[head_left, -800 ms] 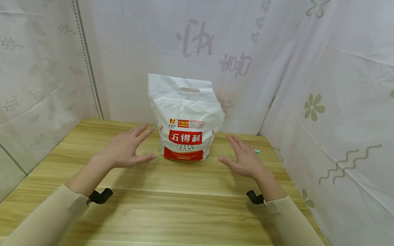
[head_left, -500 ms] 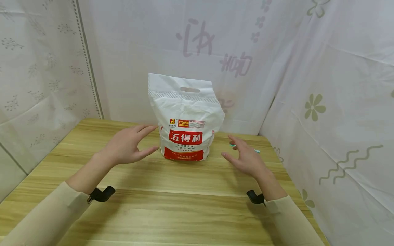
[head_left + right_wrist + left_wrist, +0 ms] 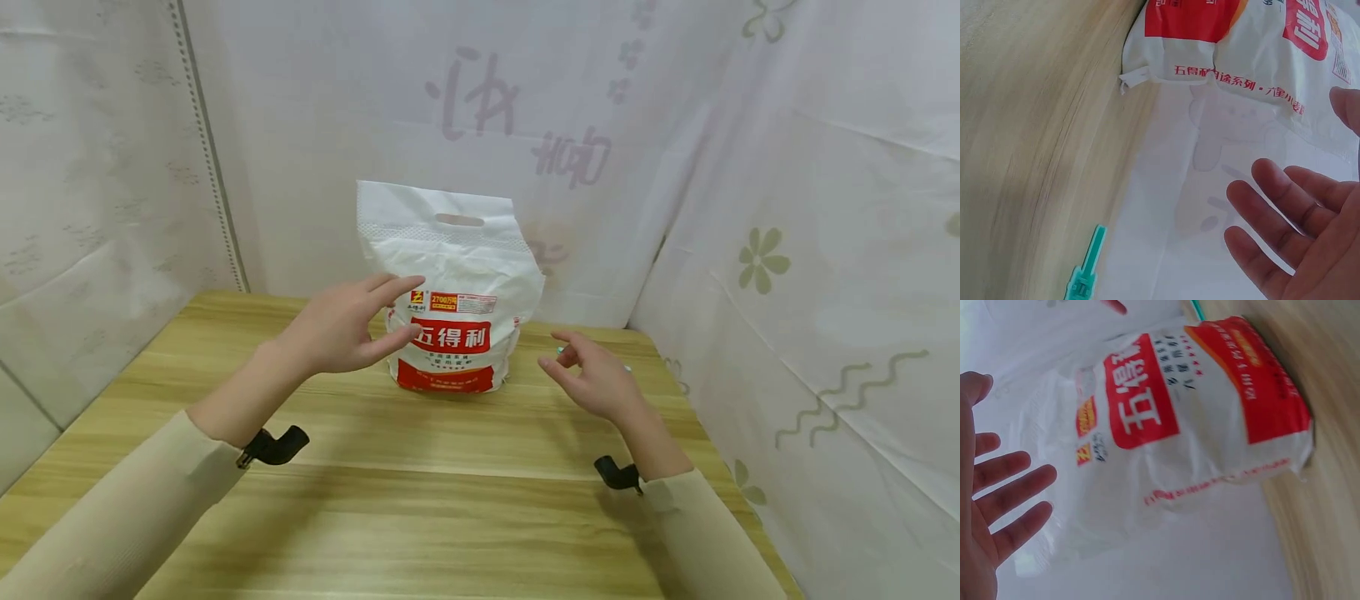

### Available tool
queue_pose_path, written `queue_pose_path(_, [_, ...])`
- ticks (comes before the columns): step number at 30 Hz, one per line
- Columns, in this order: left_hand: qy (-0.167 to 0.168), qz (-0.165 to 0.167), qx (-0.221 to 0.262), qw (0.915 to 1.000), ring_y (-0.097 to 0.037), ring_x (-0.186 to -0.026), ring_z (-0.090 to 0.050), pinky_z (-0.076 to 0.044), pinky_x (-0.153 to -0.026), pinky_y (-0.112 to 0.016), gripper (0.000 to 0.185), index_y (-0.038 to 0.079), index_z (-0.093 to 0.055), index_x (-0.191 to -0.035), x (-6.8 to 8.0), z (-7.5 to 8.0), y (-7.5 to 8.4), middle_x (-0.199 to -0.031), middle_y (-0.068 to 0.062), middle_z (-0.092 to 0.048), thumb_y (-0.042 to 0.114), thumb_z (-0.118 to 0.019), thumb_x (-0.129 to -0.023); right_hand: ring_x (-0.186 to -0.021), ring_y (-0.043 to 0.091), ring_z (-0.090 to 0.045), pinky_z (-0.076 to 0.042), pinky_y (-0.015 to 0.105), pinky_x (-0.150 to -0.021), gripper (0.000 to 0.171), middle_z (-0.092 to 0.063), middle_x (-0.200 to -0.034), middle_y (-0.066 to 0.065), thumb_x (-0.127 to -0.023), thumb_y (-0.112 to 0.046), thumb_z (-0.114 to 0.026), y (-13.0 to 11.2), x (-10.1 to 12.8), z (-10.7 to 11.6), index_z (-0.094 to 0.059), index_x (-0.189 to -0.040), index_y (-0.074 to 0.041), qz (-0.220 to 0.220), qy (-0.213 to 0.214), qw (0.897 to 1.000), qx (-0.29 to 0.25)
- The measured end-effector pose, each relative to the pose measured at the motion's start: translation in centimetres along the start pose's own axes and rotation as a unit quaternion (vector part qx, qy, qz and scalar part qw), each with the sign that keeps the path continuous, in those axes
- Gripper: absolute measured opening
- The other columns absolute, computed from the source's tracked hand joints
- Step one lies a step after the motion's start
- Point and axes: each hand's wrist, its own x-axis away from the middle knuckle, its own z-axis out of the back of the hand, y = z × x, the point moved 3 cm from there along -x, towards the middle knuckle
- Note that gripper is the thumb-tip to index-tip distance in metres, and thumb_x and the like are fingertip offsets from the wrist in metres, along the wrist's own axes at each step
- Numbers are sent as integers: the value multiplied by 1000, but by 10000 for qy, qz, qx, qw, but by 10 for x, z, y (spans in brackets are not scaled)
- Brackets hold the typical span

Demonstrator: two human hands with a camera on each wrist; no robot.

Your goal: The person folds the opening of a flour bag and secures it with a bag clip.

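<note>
While both hands are raised above the table, the left hand (image 3: 337,325) is spread, with its thumb well apart from the fingers, and in the head view its fingertips stand in front of the left part of the white bag (image 3: 457,271); whether they touch it, I cannot tell. The right hand (image 3: 596,375) is also spread, its fingers a little bent and separated, and it is apart from the bag, on the other side from the left hand. Between the two hands, somewhat farther from the person, the bag stands upright, showing its red label (image 3: 452,335) with large white characters, a red band (image 3: 442,377) near the bottom and a handle slot (image 3: 460,220) in its flat top, which is higher than both hands. Just beyond the right hand, and partly hidden by it, a green object (image 3: 1085,269) lies on the wooden table (image 3: 450,517). Behind each hand, nearer to the person, there is a black device (image 3: 281,446) at the wrist, next to the end of a beige sleeve (image 3: 135,508). Beyond the hands and the bag hangs pale printed cloth (image 3: 315,125), which continues along both sides.
</note>
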Motion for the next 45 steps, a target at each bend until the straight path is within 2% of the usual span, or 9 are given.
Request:
queue_pose_path(7, [40,-322,42,9995,-25,-87,-73,-59,-70,-43,62,11,-58,-157,-34,12,12,-132,-14,-73,39,-72,-104,-122,35,-71,-58,61,-101,78,-76,-124,8,-107,-66,-57,-4,-10,1,-49,-164,-14,-2,-36,9996,-280])
queue_pose_path(11, [92,-277,21,9996,-28,-103,-76,-61,-72,-44,61,13,-58,-157,-52,17,15,-133,-12,-73,41,-72,-105,-122,36,-71,-59,59,-99,74,-74,-128,11,-109,-64,-57,-5,-17,4,-49,-163,-14,4,-15,9991,-425])
queue_pose_path(16, [55,-170,9,9998,-27,-109,-78,-62,-72,-46,61,15,-56,-159,-73,20,17,-145,-11,-69,43,-70,-106,-122,38,-70,-59,59,-99,67,-72,-133,16,-111,-55,-57,-8,-26,10,-48,-163,-13,28,33,9975,-710])
queue_pose_path(23, [-91,67,31,9999,-28,-117,-76,-62,-88,-50,60,16,-55,-160,-100,25,18,-145,-10,-69,44,-66,-108,-122,35,-70,-59,58,-100,66,-71,-136,13,-111,-60,-55,-16,-41,13,-52,-161,-17,-125,256,9943,-1029])
queue_pose_path(29, [154,-37,-107,9998,-36,-127,-68,-54,-109,-54,56,12,-59,-157,-126,29,21,-147,-14,-66,36,-68,-107,-125,36,-67,-56,59,-103,66,-68,-142,14,-110,-62,-54,-24,-50,16,-55,-159,-18,-162,560,9884,-1400])
queue_pose_path(32, [192,43,-172,9997,-39,-132,-64,-48,-118,-56,54,11,-60,-156,-141,29,21,-149,-15,-65,34,-67,-108,-129,36,-64,-55,60,-105,68,-65,-148,12,-109,-64,-55,-26,-55,17,-55,-158,-18,-220,682,9827,-1711])
queue_pose_path(35, [-16,310,-175,9994,-39,-138,-62,-43,-123,-56,56,12,-56,-160,-155,29,19,-153,-15,-62,35,-65,-109,-132,35,-63,-54,59,-107,71,-63,-152,12,-108,-65,-56,-28,-61,18,-54,-159,-16,-287,783,9753,-2044])
queue_pose_path(40, [-583,833,-16,9948,-35,-152,-53,-34,-131,-56,60,17,-47,-166,-171,30,13,-164,-11,-55,42,-58,-112,-131,31,-63,-54,52,-113,70,-64,-149,13,-108,-60,-61,-32,-69,16,-54,-158,-11,-380,821,9506,-2971])
queue_pose_path(45, [-997,1109,98,9888,-32,-156,-48,-31,-134,-54,62,18,-46,-167,-181,29,9,-169,-9,-50,49,-53,-113,-129,22,-61,-53,44,-112,61,-63,-148,10,-110,-51,-62,-36,-74,14,-58,-155,-9,-378,793,9260,-3671])
